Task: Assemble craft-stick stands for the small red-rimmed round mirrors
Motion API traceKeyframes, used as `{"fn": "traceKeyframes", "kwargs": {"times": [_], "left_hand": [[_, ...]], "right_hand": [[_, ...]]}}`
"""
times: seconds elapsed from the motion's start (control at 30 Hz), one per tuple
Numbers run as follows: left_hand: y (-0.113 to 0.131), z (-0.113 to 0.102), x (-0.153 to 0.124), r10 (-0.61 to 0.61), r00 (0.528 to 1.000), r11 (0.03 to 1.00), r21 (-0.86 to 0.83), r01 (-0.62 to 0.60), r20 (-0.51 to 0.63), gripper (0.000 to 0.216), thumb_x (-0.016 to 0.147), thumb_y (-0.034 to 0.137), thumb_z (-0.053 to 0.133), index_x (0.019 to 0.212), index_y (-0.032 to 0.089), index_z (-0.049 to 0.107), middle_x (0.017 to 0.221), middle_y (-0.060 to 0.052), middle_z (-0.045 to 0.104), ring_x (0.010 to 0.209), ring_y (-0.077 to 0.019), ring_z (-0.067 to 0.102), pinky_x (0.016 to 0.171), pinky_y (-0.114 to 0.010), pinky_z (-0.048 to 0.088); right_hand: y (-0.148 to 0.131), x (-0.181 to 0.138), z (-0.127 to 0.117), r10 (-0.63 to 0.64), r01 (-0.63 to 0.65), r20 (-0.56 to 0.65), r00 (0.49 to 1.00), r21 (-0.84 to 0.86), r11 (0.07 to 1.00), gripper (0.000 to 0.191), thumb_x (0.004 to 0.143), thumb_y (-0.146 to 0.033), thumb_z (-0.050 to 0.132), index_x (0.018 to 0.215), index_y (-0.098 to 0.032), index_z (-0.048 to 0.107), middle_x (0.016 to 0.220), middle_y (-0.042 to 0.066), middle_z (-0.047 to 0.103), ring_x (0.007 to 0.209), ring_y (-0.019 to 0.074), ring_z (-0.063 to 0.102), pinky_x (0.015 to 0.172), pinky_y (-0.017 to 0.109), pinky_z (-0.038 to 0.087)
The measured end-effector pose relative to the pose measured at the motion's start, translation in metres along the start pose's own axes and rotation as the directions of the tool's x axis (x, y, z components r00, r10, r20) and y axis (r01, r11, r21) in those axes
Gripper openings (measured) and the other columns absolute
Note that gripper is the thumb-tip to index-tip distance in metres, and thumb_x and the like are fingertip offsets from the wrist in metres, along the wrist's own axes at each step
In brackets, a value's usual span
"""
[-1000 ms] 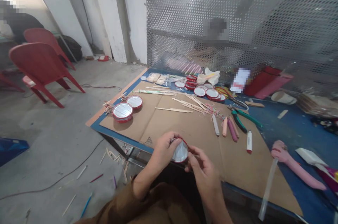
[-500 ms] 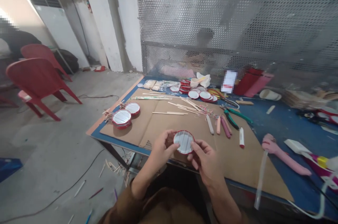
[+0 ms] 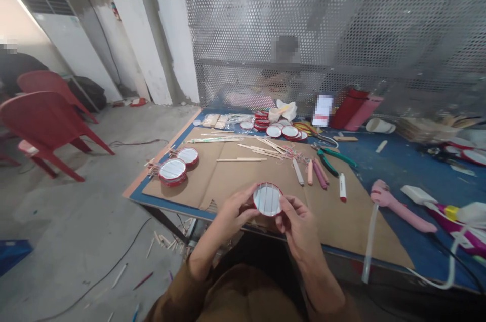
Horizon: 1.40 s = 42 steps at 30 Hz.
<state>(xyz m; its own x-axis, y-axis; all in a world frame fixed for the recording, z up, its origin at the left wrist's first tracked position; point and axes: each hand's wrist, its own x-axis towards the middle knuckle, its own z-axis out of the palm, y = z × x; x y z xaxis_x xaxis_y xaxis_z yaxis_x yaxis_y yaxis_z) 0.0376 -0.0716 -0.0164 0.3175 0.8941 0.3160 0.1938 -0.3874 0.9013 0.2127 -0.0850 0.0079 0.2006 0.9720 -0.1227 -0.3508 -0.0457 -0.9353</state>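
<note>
Between my two hands, just above the near table edge, is a small round red-rimmed drum (image 3: 268, 199) with a pale, shiny, striped face tilted toward me. My left hand (image 3: 236, 212) grips its left rim, fingers curled behind it. On the opposite side my right hand (image 3: 299, 218) pinches the rim between thumb and fingers. Similar red-rimmed drums (image 3: 172, 170) with thin sticks beside them lie on the cardboard (image 3: 212, 188) to the left. Loose wooden sticks (image 3: 243, 159) lie ahead of my hands, near tangled coloured strings (image 3: 294, 153).
Green-handled pliers (image 3: 327, 162), capped pens (image 3: 319, 174), a white marker (image 3: 342, 188) and a pink glue gun (image 3: 400, 205) lie on the right. More red-rimmed discs (image 3: 289, 131) are piled at the back before a perforated metal screen (image 3: 243, 33). Red chairs (image 3: 41, 124) stand left.
The drum's face has turned slightly, and my left thumb has slid from its face to the rim. The whole view has shifted a little; both hands still hold it.
</note>
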Motion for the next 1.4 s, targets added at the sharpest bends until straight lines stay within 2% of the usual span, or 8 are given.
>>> {"fn": "traceKeyframes", "kwargs": {"times": [0.1, 0.3, 0.67, 0.87, 1.23, 1.4], "left_hand": [[-0.001, -0.002, 0.0, 0.001, 1.0, 1.0, 0.01, -0.001, 0.021, 0.061, 0.089, 0.021, 0.065, 0.149, 0.021, 0.053, 0.146, -0.011, 0.058, 0.131, -0.0246, 0.058, 0.113, -0.039, 0.044], [-0.004, -0.001, 0.0, 0.007, 1.0, 1.0, 0.03, -0.007, 0.007, 0.061, 0.088, 0.018, 0.065, 0.148, 0.021, 0.054, 0.145, -0.011, 0.059, 0.13, -0.0242, 0.059, 0.112, -0.038, 0.045], [-0.002, -0.003, 0.0, 0.026, 0.999, 0.997, 0.068, -0.028, 0.027, 0.059, 0.091, 0.021, 0.062, 0.15, 0.021, 0.052, 0.144, -0.013, 0.06, 0.131, -0.0237, 0.059, 0.112, -0.038, 0.044], [-0.003, -0.004, -0.001, 0.05, 0.999, 0.993, 0.106, -0.051, 0.012, 0.058, 0.091, 0.019, 0.06, 0.149, 0.021, 0.052, 0.142, -0.013, 0.061, 0.129, -0.0242, 0.06, 0.11, -0.039, 0.047], [-0.011, 0.003, -0.007, 0.039, 0.999, 0.987, 0.157, -0.033, -0.031, 0.059, 0.09, 0.016, 0.056, 0.149, 0.021, 0.052, 0.147, -0.011, 0.057, 0.136, -0.0234, 0.054, 0.116, -0.042, 0.042], [0.0, -0.003, 0.001, -0.017, 1.0, 0.992, 0.126, 0.019, -0.014, 0.059, 0.086, 0.016, 0.06, 0.146, 0.021, 0.056, 0.146, -0.012, 0.058, 0.135, -0.0246, 0.054, 0.116, -0.042, 0.041]], "right_hand": [[-0.002, -0.002, 0.002, 0.076, -0.075, -0.037, 0.996, 0.033, 0.997, 0.058, 0.046, -0.06, 0.093, 0.071, -0.016, 0.064, 0.047, -0.004, 0.057, 0.035, 0.0046, 0.045, 0.031, 0.013, 0.031], [-0.003, -0.003, 0.003, 0.091, -0.091, -0.038, 0.995, 0.024, 0.996, 0.062, 0.042, -0.063, 0.093, 0.07, -0.016, 0.064, 0.045, -0.004, 0.056, 0.034, 0.0047, 0.043, 0.032, 0.014, 0.03], [0.0, -0.003, 0.002, 0.09, -0.09, -0.027, 0.996, -0.001, 0.996, 0.063, 0.045, -0.067, 0.09, 0.072, -0.017, 0.063, 0.042, -0.004, 0.055, 0.035, 0.005, 0.042, 0.033, 0.014, 0.029], [0.0, -0.002, 0.003, 0.089, -0.089, -0.02, 0.996, -0.02, 0.996, 0.063, 0.046, -0.067, 0.089, 0.072, -0.017, 0.062, 0.043, -0.004, 0.055, 0.036, 0.0049, 0.042, 0.034, 0.014, 0.029], [0.001, -0.003, 0.003, 0.069, -0.07, -0.007, 0.998, -0.044, 0.997, 0.061, 0.05, -0.067, 0.088, 0.072, -0.017, 0.061, 0.042, -0.004, 0.053, 0.034, 0.0052, 0.04, 0.033, 0.015, 0.029], [0.002, 0.0, 0.003, 0.072, -0.072, -0.001, 0.997, -0.068, 0.995, 0.064, 0.052, -0.066, 0.087, 0.085, -0.017, 0.063, 0.045, -0.006, 0.055, 0.034, 0.0066, 0.043, 0.032, 0.016, 0.033]]}}
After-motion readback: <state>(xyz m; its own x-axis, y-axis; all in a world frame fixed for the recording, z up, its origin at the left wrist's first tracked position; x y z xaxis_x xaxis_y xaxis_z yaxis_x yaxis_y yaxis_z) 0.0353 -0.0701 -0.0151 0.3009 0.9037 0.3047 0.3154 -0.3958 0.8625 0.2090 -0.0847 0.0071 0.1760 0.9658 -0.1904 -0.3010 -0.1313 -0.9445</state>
